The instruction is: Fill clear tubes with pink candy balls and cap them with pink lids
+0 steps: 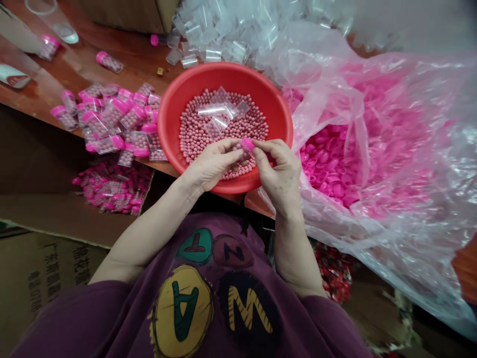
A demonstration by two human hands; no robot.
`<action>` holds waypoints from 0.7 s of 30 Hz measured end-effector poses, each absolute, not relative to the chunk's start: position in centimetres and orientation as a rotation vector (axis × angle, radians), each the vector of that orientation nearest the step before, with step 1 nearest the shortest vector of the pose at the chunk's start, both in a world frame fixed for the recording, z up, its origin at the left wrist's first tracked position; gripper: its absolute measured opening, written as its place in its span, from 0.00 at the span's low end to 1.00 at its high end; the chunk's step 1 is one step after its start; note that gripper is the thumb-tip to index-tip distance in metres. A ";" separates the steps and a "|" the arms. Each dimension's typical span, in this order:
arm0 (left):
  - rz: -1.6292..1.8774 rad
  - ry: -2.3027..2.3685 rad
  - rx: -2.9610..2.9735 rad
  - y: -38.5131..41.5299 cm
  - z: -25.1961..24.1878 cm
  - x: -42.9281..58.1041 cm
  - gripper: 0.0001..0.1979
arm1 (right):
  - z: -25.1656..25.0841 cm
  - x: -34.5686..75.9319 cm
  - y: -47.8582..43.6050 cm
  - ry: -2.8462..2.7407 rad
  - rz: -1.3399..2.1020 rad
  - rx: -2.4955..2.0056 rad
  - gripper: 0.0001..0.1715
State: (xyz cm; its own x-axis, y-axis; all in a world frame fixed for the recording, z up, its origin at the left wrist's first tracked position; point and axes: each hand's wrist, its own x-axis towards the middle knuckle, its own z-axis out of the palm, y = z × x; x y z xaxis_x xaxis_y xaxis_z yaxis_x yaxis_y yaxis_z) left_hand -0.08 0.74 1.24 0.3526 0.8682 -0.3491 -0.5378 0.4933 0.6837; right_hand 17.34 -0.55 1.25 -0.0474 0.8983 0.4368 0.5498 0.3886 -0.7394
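Observation:
My left hand (212, 161) and my right hand (278, 171) meet over the near rim of a red bowl (278, 107) full of small pink beads (194, 132). Between their fingertips they pinch a small clear container with a pink cap (247, 144). The fingers of both hands are closed on it. A few empty clear containers (223, 112) lie on top of the beads in the bowl.
Several filled pink-capped containers (112, 119) are piled on the wooden table left of the bowl, more lie in a box (112, 186) below. A big clear plastic bag of pink caps (354, 149) fills the right. Empty clear containers (223, 30) are heaped behind the bowl.

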 end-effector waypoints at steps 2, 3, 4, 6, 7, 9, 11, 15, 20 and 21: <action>0.984 0.781 0.523 0.7 1.2 0.0 0.12 | 1.1 16.9 -0.5 -1.724 0.431 -1.290 0.10; 1.000 0.795 0.530 0.7 1.2 0.1 0.11 | 1.0 16.6 -0.5 -1.721 0.410 -1.291 0.10; 1.019 0.809 0.535 0.7 1.2 0.2 0.10 | 0.8 16.3 -0.5 -1.715 0.392 -1.291 0.10; 1.054 0.840 0.538 0.6 1.2 0.3 0.06 | 0.5 15.8 -0.5 -1.685 0.367 -1.286 0.10; 1.069 0.852 0.538 0.6 1.2 0.3 0.05 | 0.3 15.6 -0.5 -1.661 0.362 -1.283 0.09; 1.085 0.856 0.540 0.6 1.2 0.4 0.05 | 0.1 15.5 -0.4 -1.606 0.391 -1.282 0.09; 1.081 0.836 0.540 0.6 1.2 0.4 0.05 | 0.2 15.7 -0.2 -1.567 0.470 -1.285 0.08; 1.043 0.824 0.525 0.7 1.4 0.3 0.06 | 0.9 16.2 0.0 -1.585 0.547 -1.328 0.09; 1.076 0.854 0.525 0.6 1.3 0.4 0.06 | 0.7 14.7 -0.7 -1.631 0.298 -1.306 0.09; 1.093 0.853 0.527 0.6 1.2 0.4 0.07 | 0.5 14.3 -0.8 -1.639 0.254 -1.288 0.10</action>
State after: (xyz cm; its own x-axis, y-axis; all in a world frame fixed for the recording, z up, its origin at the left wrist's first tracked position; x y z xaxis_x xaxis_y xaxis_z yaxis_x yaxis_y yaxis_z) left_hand 0.43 0.62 1.21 0.2030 0.9206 -0.3336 -0.5476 0.3892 0.7407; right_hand 14.28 -0.81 0.46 0.0613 0.8247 0.5622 0.6163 0.4118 -0.6713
